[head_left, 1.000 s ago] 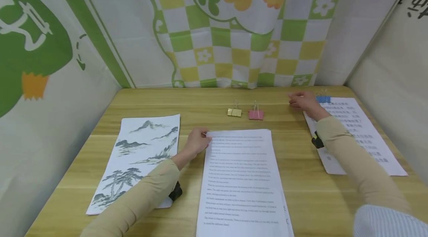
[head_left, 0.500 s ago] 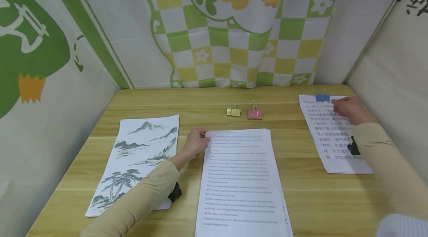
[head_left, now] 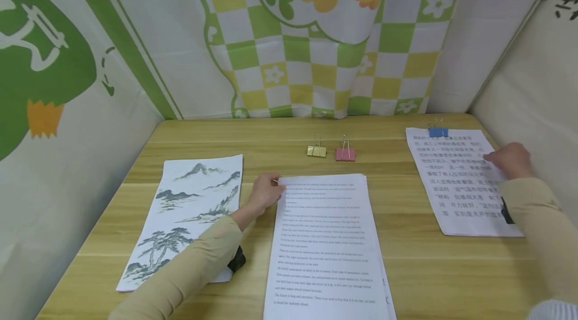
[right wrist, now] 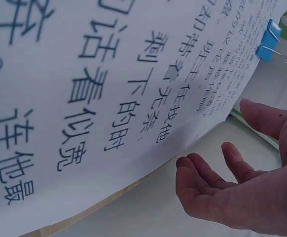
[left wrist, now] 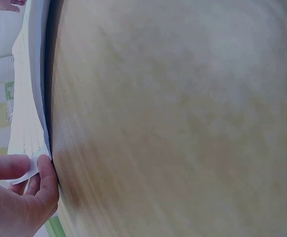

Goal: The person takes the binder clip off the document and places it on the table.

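My left hand [head_left: 266, 192] pinches the upper left corner of a stack of printed paper [head_left: 322, 240] in the middle of the table; the left wrist view shows the thumb over the sheet [left wrist: 29, 108] and fingers beneath. At the far right, my right hand [head_left: 512, 159] is beside the right edge of a stack with large Chinese characters [head_left: 456, 184]. In the right wrist view this hand [right wrist: 232, 182] has its thumb and fingers spread apart, holding nothing, fingertips close to the paper's edge. A blue binder clip [head_left: 438, 132] sits at the top of that stack.
A yellow binder clip [head_left: 316, 151] and a pink binder clip [head_left: 345, 154] lie behind the middle stack. Sheets with ink landscape drawings [head_left: 198, 194] lie at the left, partly under my left forearm. Patterned curtains [head_left: 316, 79] enclose the wooden table [head_left: 420, 280].
My right hand has moved rightward from left of the blue clip, past it, then down along the Chinese text stack's right edge. The left hand keeps its hold on the middle stack.
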The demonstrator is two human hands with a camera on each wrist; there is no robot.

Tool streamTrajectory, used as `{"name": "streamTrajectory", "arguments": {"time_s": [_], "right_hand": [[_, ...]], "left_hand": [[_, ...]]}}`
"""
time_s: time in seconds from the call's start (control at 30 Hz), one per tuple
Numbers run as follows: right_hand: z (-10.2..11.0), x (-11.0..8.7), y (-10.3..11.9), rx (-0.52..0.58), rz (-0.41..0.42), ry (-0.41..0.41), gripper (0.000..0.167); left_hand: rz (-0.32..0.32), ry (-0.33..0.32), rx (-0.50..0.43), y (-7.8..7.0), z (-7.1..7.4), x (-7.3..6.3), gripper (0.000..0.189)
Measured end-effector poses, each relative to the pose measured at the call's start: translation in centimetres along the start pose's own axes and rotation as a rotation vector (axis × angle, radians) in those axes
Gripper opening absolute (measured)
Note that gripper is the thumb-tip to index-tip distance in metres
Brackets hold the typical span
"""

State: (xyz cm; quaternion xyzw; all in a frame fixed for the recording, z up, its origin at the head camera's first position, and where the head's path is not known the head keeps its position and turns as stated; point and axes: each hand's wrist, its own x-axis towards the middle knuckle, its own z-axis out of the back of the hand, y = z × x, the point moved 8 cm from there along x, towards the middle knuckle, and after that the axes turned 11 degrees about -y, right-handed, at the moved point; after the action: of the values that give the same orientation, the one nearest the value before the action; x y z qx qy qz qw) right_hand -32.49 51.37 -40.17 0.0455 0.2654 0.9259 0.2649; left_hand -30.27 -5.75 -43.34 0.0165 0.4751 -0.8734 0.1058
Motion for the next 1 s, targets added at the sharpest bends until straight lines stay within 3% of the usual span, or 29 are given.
{"name": "streamTrajectory", "arguments": {"time_s": [0.13,0.33,0.83,1.0], "right_hand": [[-0.2,-0.5,-0.5,-0.038,0.059,0.009,0.053],[-0.8,-0.8,-1.5,-0.073,0.012,0.046,0.062],[0.4,-1.0,-1.7,-0.167,0.107,-0.037,0.044],[0.6,-1.3,-2.5,-0.13,0.053,-0.011,0.049]], "left_hand": [[0.004,0.006,-0.007,0.0,-0.3,0.0,0.036],[0.001,0.016,-0.009,-0.1,-0.6,-0.2,0.037],[-0.03,0.023,0.008,-0.5,-1.1,-0.2,0.038],[-0.032,0.028,0.008,-0.6,-1.3,-0.4,0.038]]}}
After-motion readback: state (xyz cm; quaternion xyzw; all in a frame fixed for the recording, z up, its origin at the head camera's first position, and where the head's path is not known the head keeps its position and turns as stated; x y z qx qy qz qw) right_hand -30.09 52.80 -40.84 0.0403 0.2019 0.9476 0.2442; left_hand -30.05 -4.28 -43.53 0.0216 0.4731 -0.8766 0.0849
